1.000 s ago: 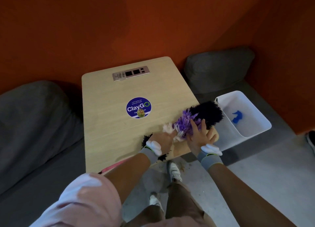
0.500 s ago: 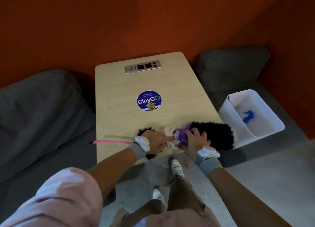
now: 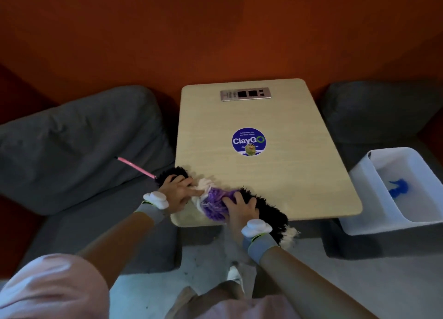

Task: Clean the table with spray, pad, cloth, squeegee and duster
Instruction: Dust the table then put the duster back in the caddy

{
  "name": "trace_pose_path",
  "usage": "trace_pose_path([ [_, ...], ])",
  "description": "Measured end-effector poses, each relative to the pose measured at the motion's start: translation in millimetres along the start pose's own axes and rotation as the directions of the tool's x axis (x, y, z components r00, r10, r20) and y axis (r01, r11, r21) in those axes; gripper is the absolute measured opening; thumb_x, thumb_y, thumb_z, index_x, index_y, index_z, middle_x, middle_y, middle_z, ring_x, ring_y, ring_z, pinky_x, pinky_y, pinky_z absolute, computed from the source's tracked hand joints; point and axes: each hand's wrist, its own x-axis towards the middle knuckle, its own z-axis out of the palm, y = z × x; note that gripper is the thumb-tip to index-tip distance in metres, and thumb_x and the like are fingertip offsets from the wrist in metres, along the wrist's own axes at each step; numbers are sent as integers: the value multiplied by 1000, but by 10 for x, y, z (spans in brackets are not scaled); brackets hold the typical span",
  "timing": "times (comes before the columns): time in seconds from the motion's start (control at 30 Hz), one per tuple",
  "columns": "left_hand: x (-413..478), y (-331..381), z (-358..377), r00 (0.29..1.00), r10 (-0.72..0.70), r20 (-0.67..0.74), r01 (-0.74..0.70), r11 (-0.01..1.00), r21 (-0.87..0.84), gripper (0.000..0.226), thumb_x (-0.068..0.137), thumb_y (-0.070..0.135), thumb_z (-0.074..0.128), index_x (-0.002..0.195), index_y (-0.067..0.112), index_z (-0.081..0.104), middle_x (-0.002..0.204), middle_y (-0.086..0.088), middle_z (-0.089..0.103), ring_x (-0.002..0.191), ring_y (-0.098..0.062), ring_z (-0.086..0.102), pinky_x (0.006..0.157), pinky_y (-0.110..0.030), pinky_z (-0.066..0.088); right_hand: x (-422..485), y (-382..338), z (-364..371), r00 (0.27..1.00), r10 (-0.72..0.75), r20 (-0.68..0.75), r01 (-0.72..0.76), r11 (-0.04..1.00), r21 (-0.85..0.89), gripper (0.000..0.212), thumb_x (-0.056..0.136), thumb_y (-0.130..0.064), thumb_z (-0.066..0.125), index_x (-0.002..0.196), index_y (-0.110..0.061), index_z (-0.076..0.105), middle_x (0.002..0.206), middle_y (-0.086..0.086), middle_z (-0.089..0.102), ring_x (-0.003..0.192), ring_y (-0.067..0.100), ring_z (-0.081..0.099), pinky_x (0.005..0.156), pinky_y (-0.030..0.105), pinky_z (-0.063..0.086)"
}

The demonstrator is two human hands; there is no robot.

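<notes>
A fluffy duster (image 3: 213, 200) with black, purple and white strands lies across the near edge of the light wooden table (image 3: 275, 179). Its pink handle (image 3: 136, 166) sticks out to the left over the grey cushion. My left hand (image 3: 177, 191) grips the duster's black left end where the handle enters. My right hand (image 3: 242, 208) presses down with spread fingers on the purple and black fluff, whose right end hangs over the table's front edge.
A round blue ClayGO sticker (image 3: 248, 141) marks the table's middle, and a metal socket panel (image 3: 245, 94) sits at the far end. Grey cushions (image 3: 79, 139) flank the table. A white bin (image 3: 359, 187) at the right holds a blue item (image 3: 398, 188). Orange walls enclose the booth.
Both hands have dragged the duster leftward along the near edge. The pink handle now points out over the left cushion. My view has swung left.
</notes>
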Motion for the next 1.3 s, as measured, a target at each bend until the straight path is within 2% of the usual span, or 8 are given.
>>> trace_pose_path([
  [0.2,-661,-143,347,954,-269,-132,252,959,-128,46,70,32,44,112,44,57,108,6,55,83,-27,63,72,-45,48,143,-400,39,984,-176,-9,174,979,-109,45,97,-17,39,140,-29,39,149,10,26,126,45,27,98,50,33],
  [0.4,-1109,36,695,885,-424,-192,379,896,-233,46,70,33,42,113,44,51,104,7,51,88,-16,49,66,-41,47,104,-589,44,950,-300,83,311,934,-178,53,91,-15,48,142,-26,37,149,9,26,124,45,28,94,50,32],
  [0.73,-855,160,483,925,-278,-260,218,946,-239,43,64,30,44,105,42,52,88,6,56,72,-21,63,67,-38,48,62,-317,137,963,-234,133,258,943,-210,68,84,-46,60,142,-25,33,148,6,28,122,42,33,92,51,38],
  [0.87,-612,277,368,924,-166,-344,116,980,-160,40,61,32,57,97,45,63,88,6,61,76,-21,64,78,-44,46,5,-180,226,996,-89,23,91,949,-302,62,53,-48,88,107,-26,69,110,6,62,83,43,60,51,46,50],
  [0.97,-333,365,233,882,-122,-455,106,993,-61,46,66,44,55,111,39,67,92,9,64,86,-20,61,91,-51,38,-48,75,213,995,-52,85,67,980,-185,54,90,-33,59,142,-27,42,141,8,41,116,46,46,78,46,49],
  [1.07,55,463,-23,857,-219,-467,181,976,-126,73,60,62,58,126,33,56,110,7,63,107,-23,59,104,-57,22,-154,504,135,997,-75,7,75,991,-114,52,96,-25,45,147,-26,33,146,6,38,126,34,44,97,42,42],
  [1.2,475,587,-361,823,-467,-322,397,880,-262,111,46,91,49,144,41,29,149,2,31,140,-30,22,112,-51,-12,-355,743,-108,971,83,-224,-43,983,179,35,79,-31,62,113,-30,53,101,-7,69,88,11,69,69,15,42],
  [1.3,860,848,-527,755,-613,-231,410,717,-564,117,48,85,55,148,33,24,155,-3,16,142,-31,16,115,-47,13,-535,1050,-71,978,209,23,-203,907,370,42,89,-29,64,129,-17,56,125,6,61,116,27,58,90,28,43],
])
